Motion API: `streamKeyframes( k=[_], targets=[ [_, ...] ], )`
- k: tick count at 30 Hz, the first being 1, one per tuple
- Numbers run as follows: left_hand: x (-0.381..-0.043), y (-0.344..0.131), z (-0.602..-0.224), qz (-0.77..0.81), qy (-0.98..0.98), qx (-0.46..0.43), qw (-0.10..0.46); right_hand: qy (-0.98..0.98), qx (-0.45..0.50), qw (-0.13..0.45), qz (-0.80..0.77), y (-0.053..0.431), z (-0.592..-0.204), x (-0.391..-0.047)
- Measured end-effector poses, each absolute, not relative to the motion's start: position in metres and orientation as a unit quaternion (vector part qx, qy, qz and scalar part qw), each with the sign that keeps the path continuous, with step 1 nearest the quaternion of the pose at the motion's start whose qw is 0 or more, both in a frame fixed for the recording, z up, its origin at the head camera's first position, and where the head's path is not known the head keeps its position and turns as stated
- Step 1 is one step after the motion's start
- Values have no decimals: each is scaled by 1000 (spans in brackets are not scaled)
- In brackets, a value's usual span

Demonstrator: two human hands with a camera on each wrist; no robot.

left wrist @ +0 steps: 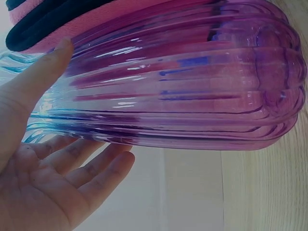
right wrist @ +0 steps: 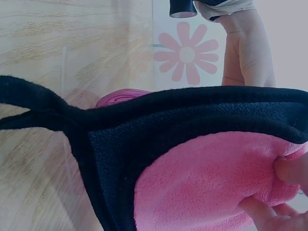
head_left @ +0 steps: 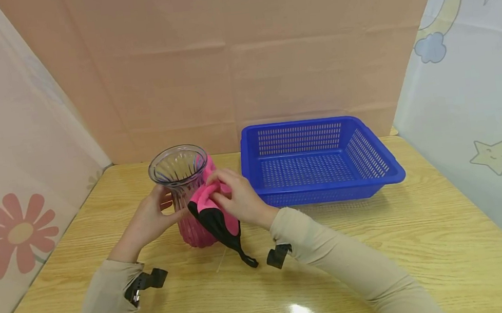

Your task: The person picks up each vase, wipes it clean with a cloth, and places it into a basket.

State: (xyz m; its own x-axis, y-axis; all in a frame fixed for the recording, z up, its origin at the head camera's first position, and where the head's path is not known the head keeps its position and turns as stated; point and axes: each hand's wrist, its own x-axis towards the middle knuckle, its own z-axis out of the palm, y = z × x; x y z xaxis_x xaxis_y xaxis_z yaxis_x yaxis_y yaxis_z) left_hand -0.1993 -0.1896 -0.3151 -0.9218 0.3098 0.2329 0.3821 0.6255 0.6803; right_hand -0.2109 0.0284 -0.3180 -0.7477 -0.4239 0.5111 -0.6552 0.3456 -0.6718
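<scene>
the left forearm (head_left: 105, 307) and the right forearm (head_left: 346, 262) reach forward and slant inward toward each other, the left hand (head_left: 150, 219) with its thumb (left wrist: 45, 72) spread well apart from its gently bent fingers (left wrist: 109, 173), while the right hand (head_left: 241, 199), near it, holds thumb and fingers together in a pinch.

Blue basket (head_left: 324, 186) on wooden table (head_left: 436, 228).

1 ribbed glass vase (head_left: 182, 198), pinkish toward base, upright; 1 pink, black-edged cloth (head_left: 214, 220), bunched, alongside.
</scene>
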Motion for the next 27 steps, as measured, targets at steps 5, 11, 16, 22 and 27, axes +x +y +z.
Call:
streamKeyframes(
  k=[5, 11, 16, 22, 27],
  targets=[
    [-201, -190, -317, -390, -900, -192, 44, -820, 331, 128, 449, 29, -321, -211],
    [-201, -190, -317, -387, -902, -185, 37, -825, 327, 128, 443, 30, -325, -210],
    [-201, -191, -318, -392, -899, -191, 40, -828, 331, 133, 432, 31, -328, -211],
    [-202, -191, -319, -394, -897, -197, 42, -826, 334, 127, 436, 32, -333, -212],
    [-201, -190, -318, -399, -897, -187, 31, -830, 330, 120, 434, 33, -337, -212]
  ],
)
